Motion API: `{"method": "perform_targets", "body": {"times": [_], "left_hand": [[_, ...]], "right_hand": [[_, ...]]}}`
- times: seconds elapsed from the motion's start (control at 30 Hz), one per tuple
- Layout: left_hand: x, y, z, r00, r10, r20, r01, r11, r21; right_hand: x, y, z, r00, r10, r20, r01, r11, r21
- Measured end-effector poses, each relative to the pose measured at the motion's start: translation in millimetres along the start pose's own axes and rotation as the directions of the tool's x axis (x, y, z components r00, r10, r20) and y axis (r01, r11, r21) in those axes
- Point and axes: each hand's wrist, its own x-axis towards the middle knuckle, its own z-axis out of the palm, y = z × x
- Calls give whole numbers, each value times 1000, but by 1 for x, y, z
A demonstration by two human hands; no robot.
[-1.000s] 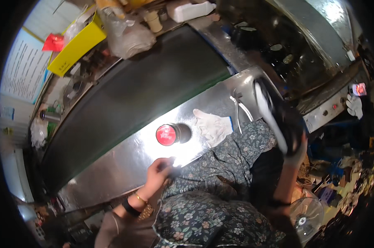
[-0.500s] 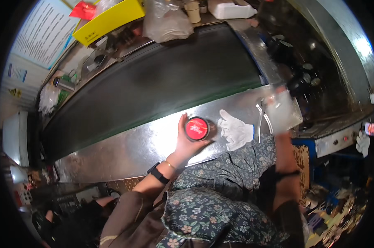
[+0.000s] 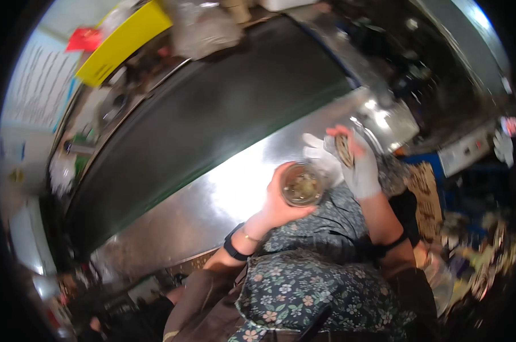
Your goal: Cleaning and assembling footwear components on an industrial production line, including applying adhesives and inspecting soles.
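In my left hand (image 3: 278,202) is an uncapped round jar (image 3: 302,186), its mouth facing up. Pale greenish bits show inside it; I cannot tell what they are. The fingers wrap around the jar's left side. My right hand (image 3: 357,165), in a whitish glove that leaves the fingertips bare, grips a round lid (image 3: 343,151) by its edge, tilted so that its inner face shows. Just behind the jar, a loose white glove (image 3: 317,149) lies on the metal ledge, partly covered by my right hand.
A shiny metal ledge (image 3: 172,211) runs along a dark conveyor belt (image 3: 212,97). Metal pliers-like handles (image 3: 369,134) lie beyond my right hand. A yellow box (image 3: 124,43) and a plastic bag (image 3: 206,31) stand at the back. Cardboard (image 3: 423,199) leans at the right.
The red lid has come off the jar and is now in my right hand, which has moved left toward the jar. My left hand has shifted right with the jar. The view has turned slightly.
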Motion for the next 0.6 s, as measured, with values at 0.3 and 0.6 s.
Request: {"method": "perform_targets", "body": {"times": [0.3,0.6], "left_hand": [[21,14,23,975,-54,215,29,993,118],[49,35,85,864,-18,503,-71,985,156]], "right_hand": [[-18,23,-72,922,273,-276,-13,731,682],[-51,41,-95,928,214,-304,-19,845,535]]}}
